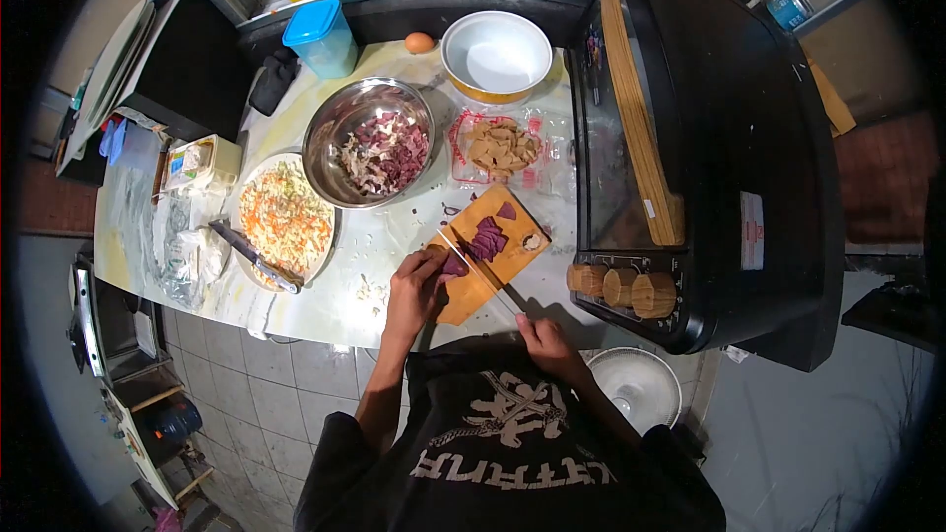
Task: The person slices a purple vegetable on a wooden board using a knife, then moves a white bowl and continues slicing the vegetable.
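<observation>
My left hand (418, 286) has its fingers curled on a piece of purple vegetable (453, 266), pressing it to the wooden cutting board (458, 309). My right hand (548, 343) grips the handle of a knife (471, 261), whose blade lies across the board right beside my left fingertips. Cut purple slices (486, 239) are heaped on the far side of the blade. Near the board's right corner is a small pale round piece (532, 241). The vegetable's exact kind is not clear to me.
Behind the board stand a steel bowl (317, 153) of chopped purple and white pieces, a bag with tan slices (503, 146) and a white bowl (496, 54). Left is a plate of shredded vegetables (286, 217) with another knife (258, 258). A black oven (729, 138) bounds the right side.
</observation>
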Available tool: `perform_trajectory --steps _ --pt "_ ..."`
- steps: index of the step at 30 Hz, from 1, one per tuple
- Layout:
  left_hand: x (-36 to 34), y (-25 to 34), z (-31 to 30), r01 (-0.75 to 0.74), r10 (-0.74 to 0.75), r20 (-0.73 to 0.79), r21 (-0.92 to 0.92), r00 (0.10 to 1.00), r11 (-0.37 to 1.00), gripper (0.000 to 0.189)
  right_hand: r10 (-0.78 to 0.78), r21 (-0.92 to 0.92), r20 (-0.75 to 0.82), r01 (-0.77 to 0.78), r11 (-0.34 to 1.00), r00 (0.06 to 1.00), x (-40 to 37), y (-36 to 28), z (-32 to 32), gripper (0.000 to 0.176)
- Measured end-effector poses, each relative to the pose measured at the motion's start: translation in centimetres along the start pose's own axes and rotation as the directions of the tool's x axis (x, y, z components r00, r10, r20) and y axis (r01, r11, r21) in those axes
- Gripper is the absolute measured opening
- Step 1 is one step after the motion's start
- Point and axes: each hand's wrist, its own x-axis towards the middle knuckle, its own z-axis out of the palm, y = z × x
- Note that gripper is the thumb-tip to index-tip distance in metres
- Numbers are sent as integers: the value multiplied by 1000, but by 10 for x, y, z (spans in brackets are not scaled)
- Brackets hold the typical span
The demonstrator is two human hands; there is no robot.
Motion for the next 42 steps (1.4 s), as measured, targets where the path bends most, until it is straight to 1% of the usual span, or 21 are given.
perform_trajectory --steps 2,6,9,11,12,13,14,15,17,24,26,27,29,30,32,36,37,38,39,41,42 --pt "-3 1 1 2 -2 -17 5 1000 1000 34 -34 0 47 34 999 998 -2 1 1 42" --pt "-10 -4 11 -88 94 -58 100 994 991 33 -20 2 54 20 1000 998 -2 3 6 42" --pt "-18 -11 19 -86 98 -89 125 991 988 33 -84 -13 98 85 996 992 1 1 6 36" --pt "-20 -9 22 -71 86 -101 141 991 987 34 195 226 111 -216 950 975 5 -7 5 19" --pt "-20 -8 25 -56 76 -147 133 986 990 33 196 226 111 -217 950 974 10 -9 3 19" --pt "-21 -7 27 -41 64 -192 124 979 991 33 357 338 249 -426 840 901 15 -9 0 21" --pt "-21 -6 29 -39 63 -191 125 980 991 33 474 408 399 -615 675 785 20 -10 -2 30" --pt "-21 -5 30 -80 115 -196 178 974 981 33 474 408 401 -616 674 784 25 -11 -4 30" --pt "-21 -4 31 -119 166 -197 230 966 966 33 499 424 421 -651 630 757 31 -14 -8 44" --pt "-23 -4 33 -155 242 -252 322 937 934 35 496 464 401 -638 615 770 38 -21 -18 50" --pt "-23 -4 33 -174 267 -252 340 930 924 35 472 374 526 -691 619 708 30 -14 -10 40" --pt "-23 -4 33 -174 268 -252 340 930 924 35 473 375 527 -692 617 706 26 -14 -9 40" --pt "-23 -5 33 -174 268 -251 339 930 924 35 322 426 355 -459 780 877 18 -14 -8 28" --pt "-23 -4 33 -177 272 -259 337 927 925 34 323 426 356 -460 779 877 12 -11 -3 28" --pt "-23 -3 33 -177 274 -265 336 924 925 34 47 249 121 -76 965 992 1 -6 9 32" --pt "-24 -4 33 -168 264 -254 344 930 924 34 92 226 28 -96 969 995 12 -12 5 19" --pt "-24 -5 33 -169 263 -251 342 932 924 34 174 291 45 -180 940 984 10 -10 11 18" --pt "-24 -5 33 -168 262 -251 342 932 924 34 254 352 66 -261 899 965 8 -9 15 23" --pt "-24 -5 33 -170 265 -255 341 930 925 33 254 353 67 -261 898 965 10 -10 14 23" --pt "-24 -4 32 -173 268 -258 340 928 924 33 359 447 174 -398 801 917 14 -11 10 35" --pt "-24 -4 32 -173 269 -256 343 929 923 32 359 447 175 -399 800 917 14 -13 9 35"
